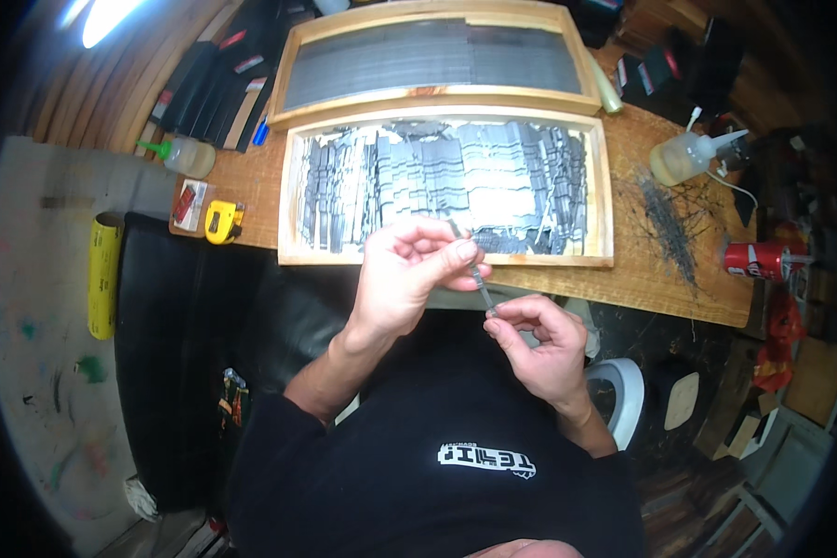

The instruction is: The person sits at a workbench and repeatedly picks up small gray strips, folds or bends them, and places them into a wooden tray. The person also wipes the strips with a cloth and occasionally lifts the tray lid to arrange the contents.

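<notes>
Metal strip was pinched at both ends, left hand and right hand closed on it, raised above the wooden tray for close viewing.

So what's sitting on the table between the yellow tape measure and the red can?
In the head view, the near wooden tray of grey metal strips lies between the yellow tape measure and the red can, with a heap of thin dark slivers just before the can.

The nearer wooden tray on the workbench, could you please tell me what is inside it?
The nearer wooden tray holds overlapping grey metal strips in rows. The left hand covers part of its front edge, and the tray's bottom is hidden.
</notes>
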`<control>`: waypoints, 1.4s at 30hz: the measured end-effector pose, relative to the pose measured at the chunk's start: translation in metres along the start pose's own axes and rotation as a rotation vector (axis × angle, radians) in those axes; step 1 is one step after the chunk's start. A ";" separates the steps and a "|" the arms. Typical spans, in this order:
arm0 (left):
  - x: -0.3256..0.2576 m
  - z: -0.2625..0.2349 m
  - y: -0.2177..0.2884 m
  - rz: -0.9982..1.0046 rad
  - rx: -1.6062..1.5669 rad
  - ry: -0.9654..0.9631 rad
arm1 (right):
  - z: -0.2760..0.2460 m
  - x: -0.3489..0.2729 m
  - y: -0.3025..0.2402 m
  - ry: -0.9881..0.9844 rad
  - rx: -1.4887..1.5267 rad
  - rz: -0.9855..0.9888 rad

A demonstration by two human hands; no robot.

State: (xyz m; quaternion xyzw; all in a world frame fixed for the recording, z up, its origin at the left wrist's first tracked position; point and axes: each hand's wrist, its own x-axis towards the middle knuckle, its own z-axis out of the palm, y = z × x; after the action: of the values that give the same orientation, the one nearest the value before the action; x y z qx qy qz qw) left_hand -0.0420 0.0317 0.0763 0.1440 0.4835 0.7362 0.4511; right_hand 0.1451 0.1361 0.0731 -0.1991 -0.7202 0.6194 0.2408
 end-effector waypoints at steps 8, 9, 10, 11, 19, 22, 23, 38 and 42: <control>0.005 -0.007 -0.005 0.292 -0.042 0.081 | 0.001 0.043 -0.021 -0.060 -0.207 -0.042; 0.006 -0.007 -0.002 0.313 -0.001 0.108 | 0.001 0.049 -0.025 -0.074 -0.256 -0.060; 0.008 -0.010 0.000 0.337 0.039 0.137 | -0.001 0.058 -0.025 -0.072 -0.270 -0.083; 0.009 -0.014 0.004 0.401 0.193 0.186 | -0.006 0.071 -0.024 -0.071 -0.284 -0.106; 0.024 -0.053 0.000 1.108 1.235 0.463 | -0.069 0.248 -0.011 0.313 -0.546 0.080; 0.025 -0.047 0.003 1.040 1.230 0.507 | -0.075 0.272 0.003 0.375 -0.747 0.092; 0.025 -0.047 0.003 1.014 1.218 0.501 | -0.075 0.274 0.006 0.384 -0.788 0.113; 0.025 -0.049 0.003 1.056 1.264 0.505 | -0.075 0.281 0.007 0.261 -1.004 0.192; 0.026 -0.050 0.002 1.057 1.279 0.505 | -0.075 0.283 0.007 0.269 -1.056 0.169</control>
State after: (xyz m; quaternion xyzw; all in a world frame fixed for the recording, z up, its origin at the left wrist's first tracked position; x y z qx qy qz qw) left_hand -0.0895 0.0236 0.0476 0.4081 0.7599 0.4462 -0.2386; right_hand -0.0384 0.3628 0.1030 -0.4274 -0.8774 0.1603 0.1476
